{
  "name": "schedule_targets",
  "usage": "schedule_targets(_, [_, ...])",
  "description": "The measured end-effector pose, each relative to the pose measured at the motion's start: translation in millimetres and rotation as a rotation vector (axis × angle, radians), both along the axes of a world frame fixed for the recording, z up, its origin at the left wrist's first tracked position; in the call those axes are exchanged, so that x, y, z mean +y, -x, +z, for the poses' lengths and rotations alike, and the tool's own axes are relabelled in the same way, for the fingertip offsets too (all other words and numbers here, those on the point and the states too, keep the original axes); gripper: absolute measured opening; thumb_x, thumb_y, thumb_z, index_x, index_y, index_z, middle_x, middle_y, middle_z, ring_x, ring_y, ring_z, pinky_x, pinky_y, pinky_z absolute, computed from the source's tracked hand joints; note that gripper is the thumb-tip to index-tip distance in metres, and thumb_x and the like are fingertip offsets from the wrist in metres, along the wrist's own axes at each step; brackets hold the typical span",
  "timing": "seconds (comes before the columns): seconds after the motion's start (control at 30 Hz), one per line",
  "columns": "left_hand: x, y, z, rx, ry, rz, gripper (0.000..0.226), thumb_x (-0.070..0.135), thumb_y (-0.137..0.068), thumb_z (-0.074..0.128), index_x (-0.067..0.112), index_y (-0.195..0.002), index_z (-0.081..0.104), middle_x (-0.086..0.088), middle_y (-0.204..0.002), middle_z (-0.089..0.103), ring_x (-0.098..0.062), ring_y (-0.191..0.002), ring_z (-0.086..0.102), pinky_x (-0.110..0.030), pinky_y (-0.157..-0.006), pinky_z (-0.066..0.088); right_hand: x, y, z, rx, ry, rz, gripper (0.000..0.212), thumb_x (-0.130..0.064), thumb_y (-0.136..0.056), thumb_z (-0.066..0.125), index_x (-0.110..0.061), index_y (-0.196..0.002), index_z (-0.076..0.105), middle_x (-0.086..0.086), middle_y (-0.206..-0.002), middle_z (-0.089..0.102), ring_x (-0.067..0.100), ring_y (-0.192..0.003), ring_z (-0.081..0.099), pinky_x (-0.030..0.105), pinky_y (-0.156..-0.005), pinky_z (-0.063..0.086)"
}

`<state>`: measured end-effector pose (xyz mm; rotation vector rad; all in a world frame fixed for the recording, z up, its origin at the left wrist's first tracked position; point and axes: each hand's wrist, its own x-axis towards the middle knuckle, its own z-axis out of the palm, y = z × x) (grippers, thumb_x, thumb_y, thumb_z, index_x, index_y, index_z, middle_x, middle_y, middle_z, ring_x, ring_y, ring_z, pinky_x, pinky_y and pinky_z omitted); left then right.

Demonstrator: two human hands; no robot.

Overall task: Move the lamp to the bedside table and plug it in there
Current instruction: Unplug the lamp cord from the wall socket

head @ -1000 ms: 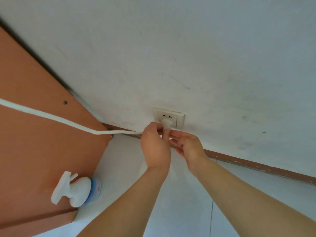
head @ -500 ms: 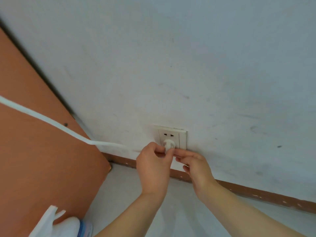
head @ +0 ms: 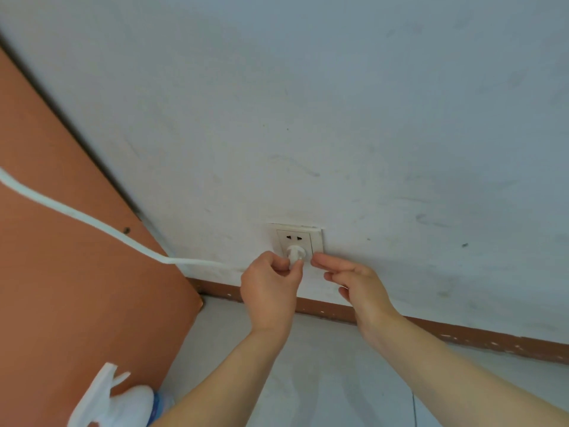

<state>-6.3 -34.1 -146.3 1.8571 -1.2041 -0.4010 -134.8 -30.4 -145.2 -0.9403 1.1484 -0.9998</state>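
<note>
Head view, looking down at a low stretch of white wall. Left hand point(head: 271, 291) curled narrow, thumb and fingertips pinching a round white plug point(head: 296, 255) seated against the lower part of a cream wall socket point(head: 315, 238). Right hand point(head: 357, 280) just beside, to the right of the plug, fingers loosely extended and partly spread, holding nothing, tips near but apart from the plug. Two dark slots of the socket's upper outlet left free, just above the left thumb.

Flat white cord point(head: 92, 221) running from the left hand's grip out to the left and up, across an orange-brown furniture panel point(head: 61, 272), off frame. Lamp itself not in view; cannot tell whether on the bedside table. White spray bottle w/ blue band point(head: 123, 402) on the floor, below and left of the left forearm. Brown skirting board point(head: 431, 328) under both wrists.

Step in hand, by judgement: plug-in stage, last part of the task. Plug looks pressed home or nearly; pins hidden, so depth not certain. Next move prob. calls for a firm straight push w/ the left thumb, then letting go and checking the cord lies slack, not tugging sideways.

No brand, label or writing legible on socket, plug or bottle.
</note>
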Motion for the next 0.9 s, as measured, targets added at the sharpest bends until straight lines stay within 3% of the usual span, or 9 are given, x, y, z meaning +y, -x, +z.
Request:
schedule_targets(0.07, [1, 1, 0, 0.002, 0.011, 0.0, 0.027, 0.031, -0.074, 0.075, 0.022, -0.061, 0.053, 0.013, -0.057, 0.058, -0.001, -0.057, 0.056, -0.017, -0.053, 0.038, 3, -1, 2, 0.029, 0.043, 0.057, 0.049, 0.002, -0.085, 0.04, -0.032, -0.098, 0.073, -0.024, -0.108, 0.069, -0.007, -0.104, 0.055, 0.011, -0.077, 0.037])
schedule_targets(0.17, [3, 4, -2, 0.003, 0.042, -0.001, 0.024, 0.035, -0.077, 0.073, 0.02, -0.069, 0.056, 0.012, -0.064, 0.061, -0.001, -0.063, 0.061, -0.022, -0.057, 0.044, 4, -7, 4, 0.061, 0.097, 0.072, 0.056, 0.007, -0.084, 0.037, -0.037, -0.096, 0.07, -0.031, -0.099, 0.066, -0.008, -0.105, 0.055, 0.003, -0.078, 0.042])
schedule_targets(0.3, [2, 4, -5, 0.055, 0.078, -0.033, 0.021, 0.04, -0.079, 0.071, 0.021, -0.08, 0.063, 0.012, -0.076, 0.068, -0.002, -0.075, 0.066, -0.023, -0.066, 0.051, 0, -8, 6, 0.077, 0.117, 0.015, 0.052, 0.009, -0.086, 0.034, -0.021, -0.111, 0.068, -0.013, -0.111, 0.067, 0.006, -0.111, 0.054, -0.009, -0.071, 0.039])
schedule_targets(0.47, [1, 4, -5, 0.012, 0.04, -0.056, 0.02, 0.035, -0.075, 0.075, 0.022, -0.081, 0.061, 0.015, -0.073, 0.066, 0.001, -0.069, 0.063, -0.019, -0.059, 0.047, -1, -10, 6, 0.083, 0.104, -0.022, 0.049, 0.007, -0.086, 0.035, -0.019, -0.11, 0.07, -0.006, -0.116, 0.068, 0.012, -0.105, 0.057, -0.004, -0.062, 0.042])
schedule_targets(0.6, [0, 7, -6, -0.082, 0.04, -0.071, 0.019, 0.029, -0.082, 0.067, 0.018, -0.079, 0.053, 0.007, -0.073, 0.063, -0.012, -0.067, 0.061, -0.033, -0.06, 0.051, -1, -8, 5, 0.119, 0.13, -0.159, 0.051, 0.007, -0.083, 0.035, -0.026, -0.097, 0.072, -0.009, -0.103, 0.072, 0.009, -0.091, 0.06, 0.012, -0.069, 0.045])
schedule_targets(0.7, [-1, 7, -7, -0.137, 0.038, -0.095, 0.019, 0.024, -0.084, 0.064, 0.014, -0.078, 0.05, -0.001, -0.075, 0.062, -0.019, -0.069, 0.06, -0.04, -0.064, 0.052, 2, -5, 7, 0.149, 0.124, -0.137, 0.05, 0.005, -0.085, 0.036, -0.023, -0.105, 0.071, -0.01, -0.108, 0.071, 0.003, -0.091, 0.06, 0.013, -0.071, 0.043])
schedule_targets(0.9, [4, 10, -10, -0.127, 0.056, -0.064, 0.016, 0.024, -0.087, 0.063, 0.014, -0.082, 0.051, 0.0, -0.08, 0.063, -0.018, -0.072, 0.06, -0.038, -0.065, 0.051, 7, 0, 20, 0.055, 0.045, -0.011, 0.042, 0.001, -0.087, 0.041, -0.017, -0.118, 0.064, -0.006, -0.117, 0.068, -0.003, -0.101, 0.058, 0.015, -0.082, 0.041])
